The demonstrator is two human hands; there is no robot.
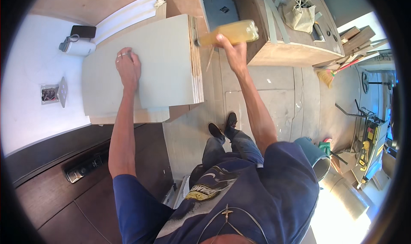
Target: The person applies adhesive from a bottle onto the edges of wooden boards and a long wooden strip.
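Note:
My right hand (233, 51) grips a clear plastic bottle of yellowish liquid (243, 32) from below, its fingers wrapped round it. The bottle lies nearly sideways, its narrow dark end toward the layered edge (196, 68) of a pale grey board (167, 68). Whether that end touches the edge, I cannot tell. On top of the board rests my left hand (128, 68), fingers curled and a ring on one of them. Anything under or between those fingers is hidden.
Left of the board stand a white flask (78, 46) and a black box-like item (83, 31), near an open wall socket (50, 94). At the right, a wooden cabinet (295, 51) carries a cloth bag (299, 17). A broom (327, 76) and a grey bin (314, 156) are farther right.

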